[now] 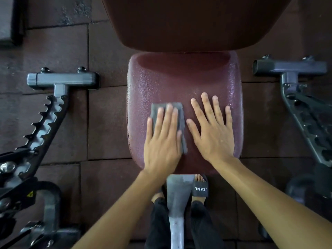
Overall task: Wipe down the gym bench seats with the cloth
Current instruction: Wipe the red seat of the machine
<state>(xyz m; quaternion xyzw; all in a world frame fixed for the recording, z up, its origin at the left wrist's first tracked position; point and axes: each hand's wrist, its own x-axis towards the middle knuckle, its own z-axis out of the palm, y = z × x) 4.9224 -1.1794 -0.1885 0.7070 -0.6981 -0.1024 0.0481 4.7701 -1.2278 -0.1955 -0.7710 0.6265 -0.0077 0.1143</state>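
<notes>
a single head-worn wide-angle view is given, aimed almost straight down from close above the maroon seat (185,83). the backrest (194,22) is seen at 12 o'clock, the forearms entering from 6 o'clock.

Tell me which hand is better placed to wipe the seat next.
Left. The left hand lies flat on the cloth, pressing it onto the seat. The right hand rests bare on the seat beside it, holding nothing.

Dim; seat (185,78) sheen; blurred, bowed edges.
</notes>
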